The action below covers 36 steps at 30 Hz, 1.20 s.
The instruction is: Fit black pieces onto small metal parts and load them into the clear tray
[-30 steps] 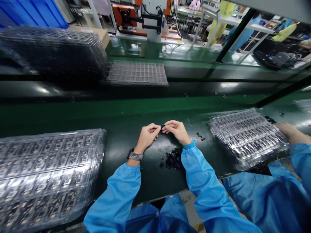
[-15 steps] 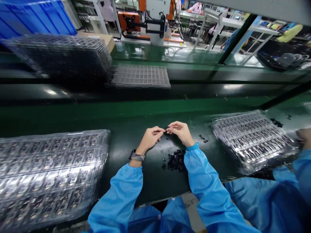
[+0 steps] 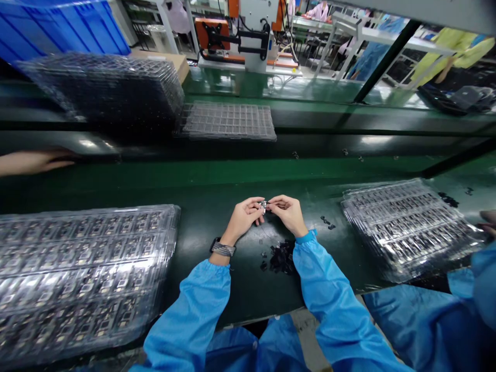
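Between my hands, above the green bench, is a small silvery electronic part [image 3: 263,206], perhaps a little circuit board. My left hand [image 3: 246,217] is closed, pinching it between thumb and fingers. From the other side my right hand [image 3: 285,211] is closed too, its fingertips at the part's right edge; whether a second small piece sits in them is hidden. Below the hands lies a pile of small black pieces [image 3: 282,257], with a few loose ones on its left. More black pieces [image 3: 327,223] lie to the right of my right hand.
Stacked clear trays of small boards [image 3: 77,268] stand at left, and another filled tray stack [image 3: 406,222] at right. Clear trays [image 3: 228,121] lie on the ledge beside a taller stack [image 3: 112,88]. Another person's hand [image 3: 34,161] reaches in at left; a co-worker's hand [image 3: 489,222] is at far right.
The silvery part now shows between my fingers, where only a tiny dark bit showed before. Another person's hand has entered from the left. The view has shifted slightly.
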Available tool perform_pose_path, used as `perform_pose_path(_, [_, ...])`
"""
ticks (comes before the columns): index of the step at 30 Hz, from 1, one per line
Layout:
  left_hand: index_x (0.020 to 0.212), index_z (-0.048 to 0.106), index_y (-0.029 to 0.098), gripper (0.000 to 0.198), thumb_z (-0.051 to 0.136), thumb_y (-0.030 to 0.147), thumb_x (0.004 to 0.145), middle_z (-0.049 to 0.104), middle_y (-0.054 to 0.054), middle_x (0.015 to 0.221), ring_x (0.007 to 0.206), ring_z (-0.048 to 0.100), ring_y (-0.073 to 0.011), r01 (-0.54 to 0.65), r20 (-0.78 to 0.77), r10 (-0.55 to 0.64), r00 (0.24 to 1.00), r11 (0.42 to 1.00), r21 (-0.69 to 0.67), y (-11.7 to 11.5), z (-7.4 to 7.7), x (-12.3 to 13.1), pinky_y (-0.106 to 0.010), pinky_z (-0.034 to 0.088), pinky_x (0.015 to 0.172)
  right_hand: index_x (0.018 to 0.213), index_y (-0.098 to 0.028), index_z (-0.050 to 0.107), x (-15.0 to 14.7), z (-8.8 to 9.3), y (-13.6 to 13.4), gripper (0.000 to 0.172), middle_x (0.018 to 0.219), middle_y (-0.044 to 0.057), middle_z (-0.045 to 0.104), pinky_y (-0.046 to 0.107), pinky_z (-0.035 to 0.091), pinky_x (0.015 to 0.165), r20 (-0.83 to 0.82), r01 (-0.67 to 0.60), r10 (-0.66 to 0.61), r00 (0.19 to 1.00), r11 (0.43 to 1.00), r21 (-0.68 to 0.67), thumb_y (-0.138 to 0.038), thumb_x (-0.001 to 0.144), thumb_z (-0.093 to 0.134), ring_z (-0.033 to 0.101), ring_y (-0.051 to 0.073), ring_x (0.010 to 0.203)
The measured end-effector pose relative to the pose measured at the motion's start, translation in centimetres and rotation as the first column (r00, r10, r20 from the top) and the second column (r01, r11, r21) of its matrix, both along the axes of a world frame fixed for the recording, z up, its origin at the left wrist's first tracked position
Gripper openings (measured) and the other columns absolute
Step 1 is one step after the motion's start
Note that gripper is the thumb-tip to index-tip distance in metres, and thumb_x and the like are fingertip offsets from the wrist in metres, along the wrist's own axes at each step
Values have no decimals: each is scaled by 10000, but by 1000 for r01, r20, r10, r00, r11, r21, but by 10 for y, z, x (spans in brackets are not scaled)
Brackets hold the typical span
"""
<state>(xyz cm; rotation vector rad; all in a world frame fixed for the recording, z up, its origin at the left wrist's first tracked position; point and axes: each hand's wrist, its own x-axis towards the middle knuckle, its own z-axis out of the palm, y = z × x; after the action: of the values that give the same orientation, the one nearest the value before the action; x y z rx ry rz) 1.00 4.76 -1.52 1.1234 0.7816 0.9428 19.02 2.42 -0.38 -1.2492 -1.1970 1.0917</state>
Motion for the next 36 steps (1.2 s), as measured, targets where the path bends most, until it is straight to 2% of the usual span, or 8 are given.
perform_pose_path(6, [1158, 679, 93, 483, 824, 321, 757, 672, -20, 770, 567, 683, -155, -2, 6, 2, 1000, 1000, -28, -1, 3, 0, -249, 513, 499, 840, -205, 763, -3, 0, -1, 161, 821, 74, 792, 362, 603, 727, 143, 54, -64, 988, 996, 72, -358, 795, 780, 743, 234, 745])
perform_pose_path(13, [1156, 683, 93, 479, 826, 311, 754, 671, -25, 786, 574, 690, -164, -9, 8, 10, 1000, 1000, -21, 0, 0, 0, -261, 520, 503, 843, -213, 778, -8, 2, -4, 125, 837, 68, 793, 358, 579, 713, 266, 36, -71, 961, 990, 134, -321, 835, 716, 721, 227, 723])
perform_pose_path(22, [1150, 682, 89, 484, 828, 322, 752, 668, -21, 778, 575, 687, -157, -9, 9, 10, 1000, 1000, -21, -1, 5, 0, -250, 518, 501, 869, -215, 795, -10, 4, -5, 166, 857, 70, 803, 360, 588, 748, 225, 17, -48, 973, 991, 134, -371, 855, 742, 734, 233, 762])
perform_pose_path(28, [1162, 688, 91, 488, 823, 335, 763, 677, -24, 773, 581, 683, -154, -15, 17, 15, 1000, 1000, -23, -1, 2, -1, -250, 517, 515, 883, -224, 802, -9, 2, -5, 189, 886, 70, 809, 369, 584, 756, 243, 11, -41, 969, 992, 127, -405, 863, 751, 733, 240, 787])
perform_pose_path(36, [1166, 690, 83, 505, 835, 338, 754, 680, -28, 771, 574, 678, -154, -9, 22, 10, 1000, 1000, -20, 0, 2, -1, -254, 515, 515, 876, -216, 764, -11, 3, -4, 206, 901, 77, 799, 376, 592, 820, 152, 16, -33, 988, 994, 108, -421, 867, 738, 748, 251, 851])
